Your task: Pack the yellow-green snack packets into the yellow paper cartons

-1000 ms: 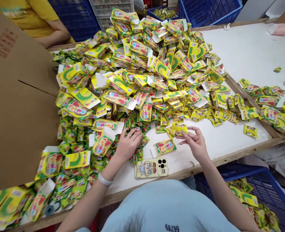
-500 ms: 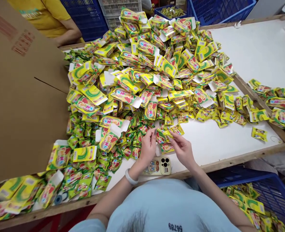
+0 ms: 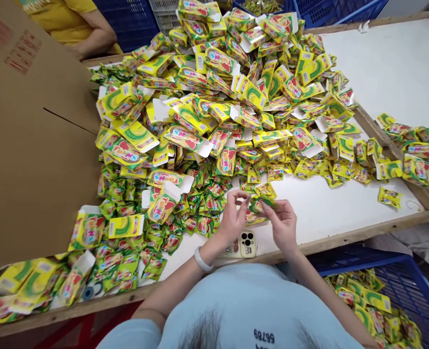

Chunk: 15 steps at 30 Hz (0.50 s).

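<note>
My right hand (image 3: 284, 223) pinches a small green candy packet (image 3: 261, 202) between thumb and fingers. My left hand (image 3: 233, 215) is closed, its thumb and forefinger drawn together at the packet's left end; whether they grip it I cannot make out. Partly hidden under the hands, a yellow-and-green candy box (image 3: 255, 218) lies on the white table (image 3: 316, 208). A phone in a cream case (image 3: 248, 244) sits by the table edge, below my left wrist. Loose green candy packets (image 3: 205, 224) spread to the left of my hands, and yellow packets (image 3: 265, 190) lie just beyond them.
A tall heap of candy boxes (image 3: 217, 92), many with raised flaps, fills the table's far side. At left stands a large cardboard carton (image 3: 36, 160). A wooden strip (image 3: 372, 128) divides the table. Lower right, a blue crate (image 3: 403, 271) holds boxes. Another person's arm (image 3: 96, 36) shows behind.
My hands have shifted slightly right. The packet in my right hand is turned and now shows green. My left fingers have curled in more. The camera view has moved a little.
</note>
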### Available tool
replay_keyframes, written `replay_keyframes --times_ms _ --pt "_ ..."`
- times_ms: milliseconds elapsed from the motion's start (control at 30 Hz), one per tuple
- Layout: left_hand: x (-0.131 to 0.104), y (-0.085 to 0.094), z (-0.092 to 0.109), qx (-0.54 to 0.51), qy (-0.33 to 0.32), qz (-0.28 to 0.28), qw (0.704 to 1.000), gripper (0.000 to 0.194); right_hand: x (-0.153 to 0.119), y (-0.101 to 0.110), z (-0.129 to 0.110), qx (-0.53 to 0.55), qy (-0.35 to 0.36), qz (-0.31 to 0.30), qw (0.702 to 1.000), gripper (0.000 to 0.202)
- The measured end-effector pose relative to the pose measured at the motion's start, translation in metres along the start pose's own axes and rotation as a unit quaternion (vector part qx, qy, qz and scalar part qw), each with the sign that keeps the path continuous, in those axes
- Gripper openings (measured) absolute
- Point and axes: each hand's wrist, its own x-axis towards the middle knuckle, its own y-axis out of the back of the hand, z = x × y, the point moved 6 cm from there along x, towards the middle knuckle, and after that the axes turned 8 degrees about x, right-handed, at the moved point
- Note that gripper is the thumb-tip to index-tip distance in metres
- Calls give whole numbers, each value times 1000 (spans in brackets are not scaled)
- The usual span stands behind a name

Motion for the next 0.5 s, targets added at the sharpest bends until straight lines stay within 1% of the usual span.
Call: replay_keyframes --times_ms 67,100,167,200,267,333,400,433,467,500 --pt "-1 1 -1 89 -18 -94 991 37 12 22 -11 -60 9 -10 998 31" --pt "-4 1 -2 157 -29 -135 978 46 17 32 -14 -85 -1 -22 996 31" --pt "-11 -1 -6 290 -49 -188 937 62 25 48 -12 -104 -55 -55 991 34" --pt "-13 -4 -8 338 -59 -204 917 63 28 53 -8 -99 -94 -70 988 35" --pt "-14 -11 -9 391 -90 -230 886 55 29 58 1 -73 -180 -95 976 40" --pt "-10 -17 -8 402 -147 -251 868 43 27 58 9 -48 -255 -112 959 43" --pt "-3 -19 -6 369 -212 -261 866 34 23 55 12 -34 -301 -124 945 45" --pt "0 -17 -4 331 -241 -259 875 32 22 53 11 -26 -308 -123 943 45" --pt "4 -13 -3 279 -258 -247 891 34 21 51 8 -14 -306 -117 945 45" --pt "8 -7 -1 217 -255 -218 917 41 19 48 5 4 -298 -106 949 46"
